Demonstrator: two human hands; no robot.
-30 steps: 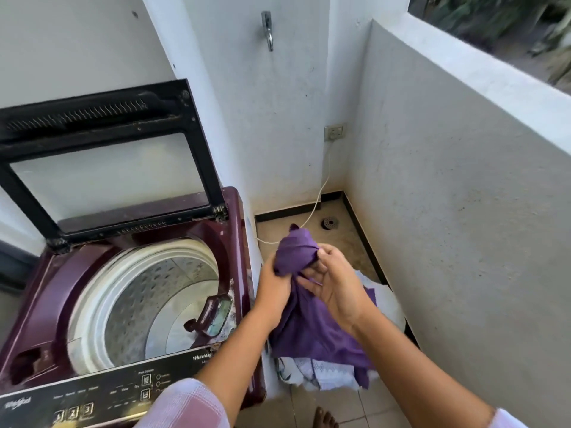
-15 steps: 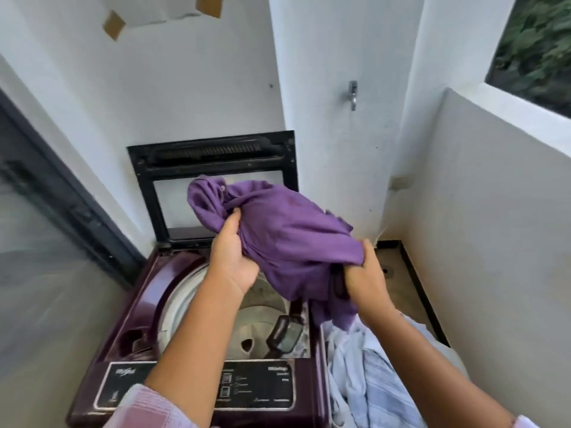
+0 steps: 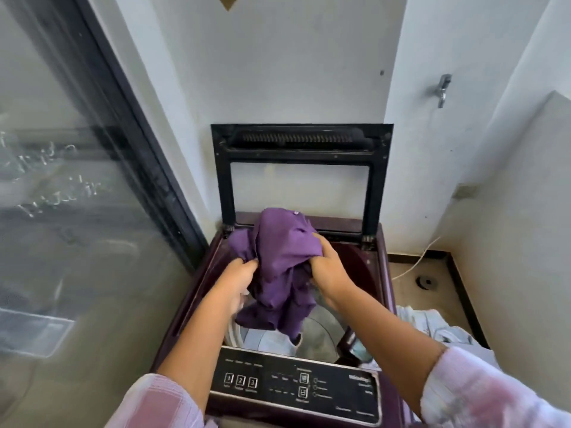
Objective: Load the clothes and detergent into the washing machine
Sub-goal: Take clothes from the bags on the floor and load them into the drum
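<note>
One purple cloth (image 3: 279, 261), two hands, one washer (image 3: 381, 273) (lid up).
The left hand (image 3: 236, 278) and right hand (image 3: 329, 267) each squeeze it tight over the tub.

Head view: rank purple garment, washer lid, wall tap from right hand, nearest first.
1. purple garment: held in the right hand.
2. washer lid: raised, just behind.
3. wall tap: high on wall, far right.

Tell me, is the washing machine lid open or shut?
Open. The lid stands upright at the back, and the drum shows below it.
</note>
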